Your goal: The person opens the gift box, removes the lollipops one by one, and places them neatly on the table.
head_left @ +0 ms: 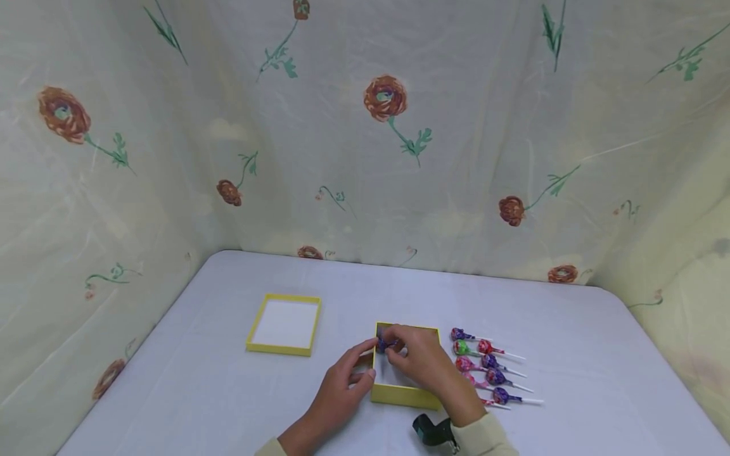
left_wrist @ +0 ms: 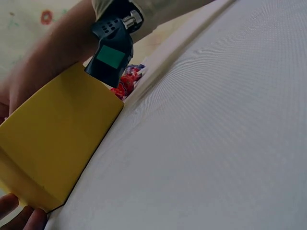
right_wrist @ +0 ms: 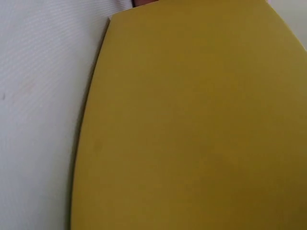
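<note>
A yellow box (head_left: 405,396) with a pale inside stands on the table, its top uncovered. My left hand (head_left: 341,387) rests against the box's left wall, its fingertips touching the outside. Over the box, my right hand (head_left: 419,354) reaches in and pinches a purple-wrapped lollipop (head_left: 382,345) by the far left corner. The lollipop's stick is hidden by the fingers. Only the box's yellow outer wall (right_wrist: 192,115) fills most of the right wrist view.
Right of the box lie several wrapped lollipops, among them a green one (head_left: 461,347) and a purple one (head_left: 500,396). A yellow-rimmed lid (head_left: 279,349) lies to the left. The black wrist camera (head_left: 430,430) is near the box's front. A flowered curtain (head_left: 456,126) surrounds the table.
</note>
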`<state>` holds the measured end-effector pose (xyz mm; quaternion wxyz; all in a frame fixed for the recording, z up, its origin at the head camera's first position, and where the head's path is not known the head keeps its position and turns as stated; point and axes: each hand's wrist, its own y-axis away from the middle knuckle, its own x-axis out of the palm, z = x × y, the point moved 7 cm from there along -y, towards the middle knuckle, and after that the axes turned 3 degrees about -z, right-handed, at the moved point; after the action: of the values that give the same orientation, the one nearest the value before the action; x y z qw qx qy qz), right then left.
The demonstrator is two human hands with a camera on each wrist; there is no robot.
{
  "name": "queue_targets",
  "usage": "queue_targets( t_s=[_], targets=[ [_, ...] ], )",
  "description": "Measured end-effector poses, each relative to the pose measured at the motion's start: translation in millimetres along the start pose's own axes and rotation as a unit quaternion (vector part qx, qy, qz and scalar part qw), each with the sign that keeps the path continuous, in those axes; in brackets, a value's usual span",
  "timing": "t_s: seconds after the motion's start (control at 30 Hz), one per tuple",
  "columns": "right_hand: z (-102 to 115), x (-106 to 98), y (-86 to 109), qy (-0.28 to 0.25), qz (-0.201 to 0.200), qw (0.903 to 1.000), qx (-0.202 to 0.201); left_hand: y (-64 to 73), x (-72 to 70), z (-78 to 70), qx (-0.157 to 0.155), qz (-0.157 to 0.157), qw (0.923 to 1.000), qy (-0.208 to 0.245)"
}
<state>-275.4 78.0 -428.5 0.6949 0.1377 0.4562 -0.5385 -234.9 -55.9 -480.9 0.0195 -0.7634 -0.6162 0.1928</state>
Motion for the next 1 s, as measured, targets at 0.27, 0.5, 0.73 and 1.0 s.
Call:
queue_targets(
  t_s=[0.27, 0.5, 0.73, 1.0],
  targets=[
    [-1.5, 2.6, 0.9, 0.024, 0.014, 0.9996, -0.001, 0.1, -0.4, 1.5, -0.003, 0.0, 1.0, -0.005],
    [-4.7, 4.4, 1.8, 0.053, 0.021, 0.9983, 0.01, -0.1, -0.1, 1.2, 0.008, -0.004, 0.9999, -0.014],
    [-6.0, 6.7, 1.2, 0.034, 0.046, 0.998, 0.024, -0.3, -0.2, 1.4, 0.014, -0.005, 0.9998, -0.014],
    [-6.6, 6.6, 0.8, 0.046, 0.051, 0.9972, 0.029, -0.4, 1.2, 1.7, -0.009, 0.001, 0.9999, -0.012]
  ],
)
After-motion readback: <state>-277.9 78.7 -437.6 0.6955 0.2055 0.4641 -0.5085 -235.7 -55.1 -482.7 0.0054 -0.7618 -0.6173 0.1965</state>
